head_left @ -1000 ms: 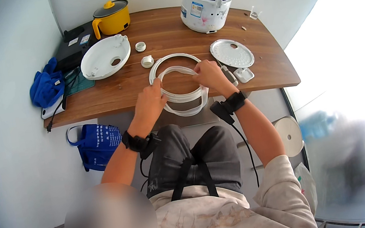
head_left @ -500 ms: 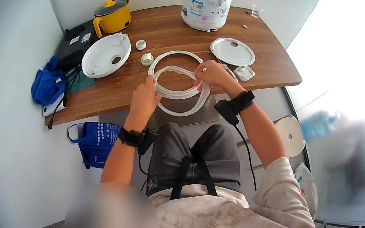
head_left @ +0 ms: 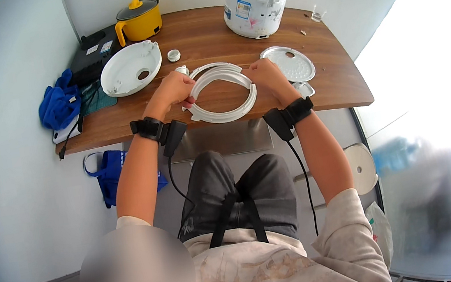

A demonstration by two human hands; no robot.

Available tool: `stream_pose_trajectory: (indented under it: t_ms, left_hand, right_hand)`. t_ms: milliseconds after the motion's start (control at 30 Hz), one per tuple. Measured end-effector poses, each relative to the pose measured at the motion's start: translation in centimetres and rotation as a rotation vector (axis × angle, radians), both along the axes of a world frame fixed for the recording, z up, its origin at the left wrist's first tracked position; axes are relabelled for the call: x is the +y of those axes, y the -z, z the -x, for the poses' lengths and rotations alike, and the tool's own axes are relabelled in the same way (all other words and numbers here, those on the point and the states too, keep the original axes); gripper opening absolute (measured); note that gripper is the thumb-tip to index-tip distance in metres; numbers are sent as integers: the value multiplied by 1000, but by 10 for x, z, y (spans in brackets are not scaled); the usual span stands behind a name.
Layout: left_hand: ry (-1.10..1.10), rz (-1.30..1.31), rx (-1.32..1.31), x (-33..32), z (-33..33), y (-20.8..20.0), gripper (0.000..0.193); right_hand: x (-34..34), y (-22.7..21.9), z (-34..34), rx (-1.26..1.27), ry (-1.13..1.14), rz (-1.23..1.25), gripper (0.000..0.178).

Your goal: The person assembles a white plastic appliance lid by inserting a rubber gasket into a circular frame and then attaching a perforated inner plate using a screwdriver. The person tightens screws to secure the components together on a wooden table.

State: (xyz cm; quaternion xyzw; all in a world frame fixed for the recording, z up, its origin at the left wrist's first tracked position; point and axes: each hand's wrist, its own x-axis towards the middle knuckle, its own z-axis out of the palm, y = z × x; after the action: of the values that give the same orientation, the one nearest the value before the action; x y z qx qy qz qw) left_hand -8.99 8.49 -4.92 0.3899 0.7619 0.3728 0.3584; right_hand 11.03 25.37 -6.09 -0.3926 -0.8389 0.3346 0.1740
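Above the wooden table (head_left: 340, 84) I hold a thin white plastic ring (head_left: 216, 74) between both hands. My left hand (head_left: 172, 89) grips its left side and my right hand (head_left: 265, 74) grips its right side. Under it a wider white ring with small tabs (head_left: 227, 114) lies flat near the table's front edge. Both wrists wear black bands with cables.
A white round lid shell (head_left: 129, 67) lies at the left, a perforated metal plate (head_left: 287, 64) at the right. A white rice cooker body (head_left: 252, 1) and a yellow pot (head_left: 139, 19) stand at the back. Blue cloth (head_left: 56, 104) and a black box (head_left: 91, 58) sit far left.
Both hands have lifted the thin ring off the wider ring and moved it slightly farther back over the table. The view has shifted a little.
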Motion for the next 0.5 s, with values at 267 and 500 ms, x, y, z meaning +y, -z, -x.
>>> stream_pose_trajectory:
  t_ms: [267, 500]
  left_hand:
    - [-43, -43, 263, 13, -3, 9, 17]
    - [-129, -151, 416, 19, -3, 24, 12]
  right_hand:
    - [16, 18, 16, -196, -22, -81, 25]
    - [25, 37, 25, -148, -14, -99, 19]
